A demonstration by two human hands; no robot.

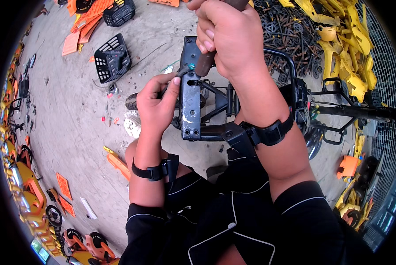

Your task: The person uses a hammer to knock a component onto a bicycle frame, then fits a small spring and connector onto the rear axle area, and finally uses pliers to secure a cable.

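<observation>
Both hands work a flat, black metal bracket (190, 95).

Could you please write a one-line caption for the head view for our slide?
Right hand grips a dark tool handle over a black metal bracket while left hand steadies a small part there.

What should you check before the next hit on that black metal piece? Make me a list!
1. Right hand grips the dark handle firmly: ok.
2. Left hand pinches the thin tool against the black metal bracket: ok.
3. Left fingers away from the striking spot: not ok, they sit close.
4. Tool tip seated on the part: cannot tell, it is too small.
5. Black frame braced steady: cannot tell.
6. Ground nearby free of loose bits: not ok, a black basket and scraps lie there.
</observation>
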